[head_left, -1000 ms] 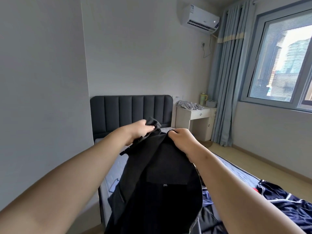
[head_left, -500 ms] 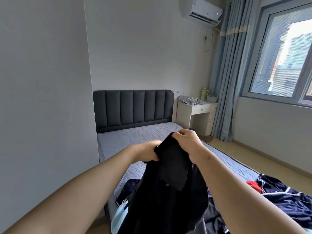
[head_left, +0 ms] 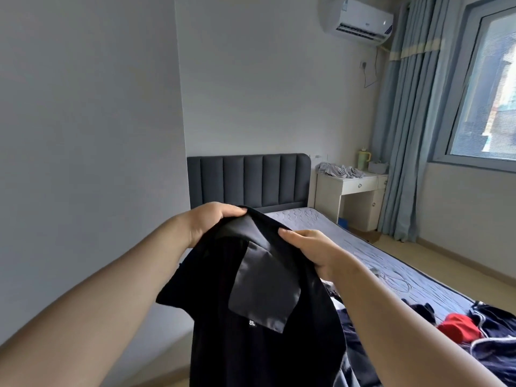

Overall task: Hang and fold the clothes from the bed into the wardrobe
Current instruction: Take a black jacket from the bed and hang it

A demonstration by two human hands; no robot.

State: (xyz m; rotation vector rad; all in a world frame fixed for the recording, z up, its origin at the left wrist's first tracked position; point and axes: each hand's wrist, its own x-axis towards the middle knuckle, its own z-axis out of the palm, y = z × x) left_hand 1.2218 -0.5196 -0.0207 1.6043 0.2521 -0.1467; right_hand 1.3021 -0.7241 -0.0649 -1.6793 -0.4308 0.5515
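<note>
Black shirt (head_left: 259, 317) hangs gripped between left hand (head_left: 212, 223) and right hand (head_left: 315, 254)

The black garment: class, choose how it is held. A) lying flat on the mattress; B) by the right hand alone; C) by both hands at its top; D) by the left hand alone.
C: the left hand and the right hand each hold the top of the black garment.

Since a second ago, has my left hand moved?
Yes. The left hand, gripping the black shirt, has shifted left against the headboard: from its right-hand panels to its lower left part.
</note>
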